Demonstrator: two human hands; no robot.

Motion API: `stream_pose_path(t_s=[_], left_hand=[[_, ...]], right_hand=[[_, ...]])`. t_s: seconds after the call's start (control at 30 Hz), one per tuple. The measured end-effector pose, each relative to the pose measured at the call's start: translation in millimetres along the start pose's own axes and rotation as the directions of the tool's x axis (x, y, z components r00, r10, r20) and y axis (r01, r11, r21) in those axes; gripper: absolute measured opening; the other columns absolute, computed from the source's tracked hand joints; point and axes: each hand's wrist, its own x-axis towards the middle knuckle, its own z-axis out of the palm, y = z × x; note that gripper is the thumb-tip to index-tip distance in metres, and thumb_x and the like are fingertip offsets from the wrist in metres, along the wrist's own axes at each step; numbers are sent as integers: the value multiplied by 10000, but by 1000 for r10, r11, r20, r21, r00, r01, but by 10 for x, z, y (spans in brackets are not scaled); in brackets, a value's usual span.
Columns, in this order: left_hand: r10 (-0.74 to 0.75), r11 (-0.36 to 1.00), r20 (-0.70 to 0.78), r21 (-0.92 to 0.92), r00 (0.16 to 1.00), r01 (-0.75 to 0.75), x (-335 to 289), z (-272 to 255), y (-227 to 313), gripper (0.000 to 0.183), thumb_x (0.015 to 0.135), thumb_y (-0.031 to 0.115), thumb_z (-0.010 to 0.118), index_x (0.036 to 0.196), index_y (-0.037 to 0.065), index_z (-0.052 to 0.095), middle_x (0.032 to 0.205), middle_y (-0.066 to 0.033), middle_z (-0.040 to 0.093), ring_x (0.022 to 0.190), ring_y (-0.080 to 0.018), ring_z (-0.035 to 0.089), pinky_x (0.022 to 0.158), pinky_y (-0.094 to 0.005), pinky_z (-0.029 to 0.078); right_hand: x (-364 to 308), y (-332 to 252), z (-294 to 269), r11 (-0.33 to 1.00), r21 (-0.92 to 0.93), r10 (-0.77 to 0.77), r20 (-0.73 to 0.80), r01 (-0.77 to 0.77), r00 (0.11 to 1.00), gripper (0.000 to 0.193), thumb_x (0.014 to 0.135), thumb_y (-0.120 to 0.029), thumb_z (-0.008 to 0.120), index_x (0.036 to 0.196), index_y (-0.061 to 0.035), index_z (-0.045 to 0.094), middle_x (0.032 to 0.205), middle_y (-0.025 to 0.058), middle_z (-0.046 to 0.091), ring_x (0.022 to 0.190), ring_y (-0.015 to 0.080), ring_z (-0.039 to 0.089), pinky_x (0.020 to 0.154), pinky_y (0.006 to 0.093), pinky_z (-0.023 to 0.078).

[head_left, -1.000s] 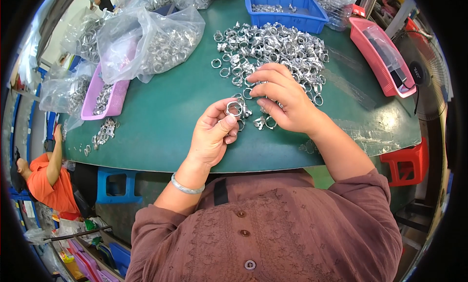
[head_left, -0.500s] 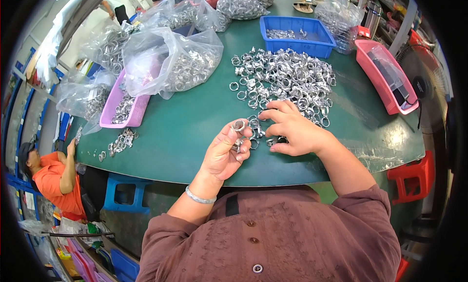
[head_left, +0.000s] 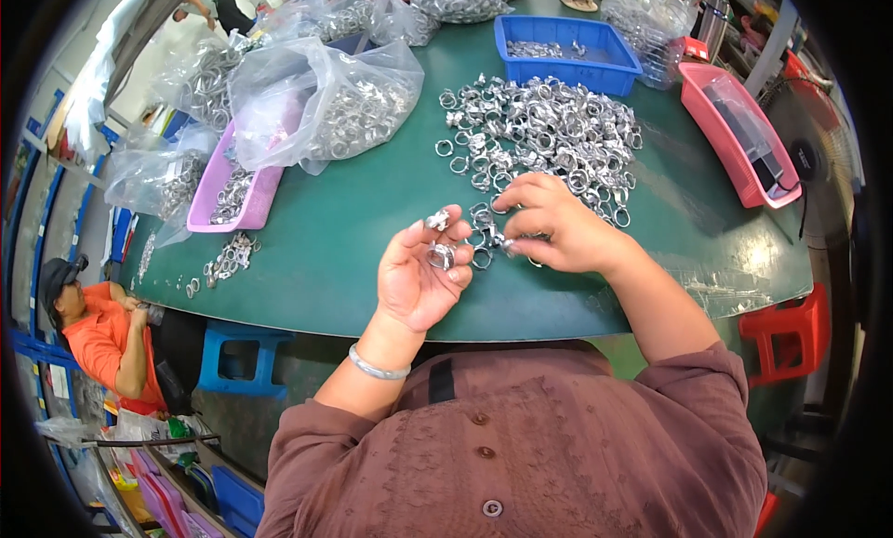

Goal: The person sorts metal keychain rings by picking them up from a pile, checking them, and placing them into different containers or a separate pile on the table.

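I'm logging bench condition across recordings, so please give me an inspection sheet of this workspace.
Surface: green tabletop, scuffed toward its right side.
Job's things: heap of metal rings, plus a smaller cluster nearer the person.
Clutter: blue tray, pink basket, purple basket and clear bags.
Hands: left hand holds ring pieces; right hand is at the cluster, its grip unclear.
Cables: thin dark strand beside the pink basket, perhaps a cord.
Surroundings: red stool on the right, blue stool on the left, dark fan, co-worker in orange.

You wear a brown, embroidered fabric shirt (head_left: 586,454) across the lower centre, with elbow-length sleeves (head_left: 699,398), round buttons (head_left: 492,508) and a black rectangular strip (head_left: 441,382); left of centre, a smooth, pale-grey wrist bangle (head_left: 377,369).
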Motion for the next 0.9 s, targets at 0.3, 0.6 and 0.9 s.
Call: stream_pose_path(t_s=[0.3,0.6,0.9], left_hand=[[70,975,-179,221,981,-29,9,60,-123,328,817,147,530,1127,41,519,1007,-104,595,838,-233,590,637,-309,484],[55,821,-235,563,970,90,116,303,-349,288,820,160,632,1067,59,523,757,4,542,655,-93,518,496,-187,378],[388,423,-27,893,921,-152,160,244,-415,251,789,77,657,1004,11,547,764,19,536,635,-44,484,510,-163,374]], right_hand=[[19,-75,21,929,354,198,-222,-110,955,140,737,-33,643,868,-31,593,778,82,609,701,198,601,615,284,472],[34,-93,47,972,234,55,-331,25,942,197,678,25,637,857,-50,603,796,67,609,742,227,592,637,305,472],[33,-97,52,977,213,59,-315,10,947,470,652,52,618,1100,-69,547,908,59,628,822,237,593,709,321,485]])
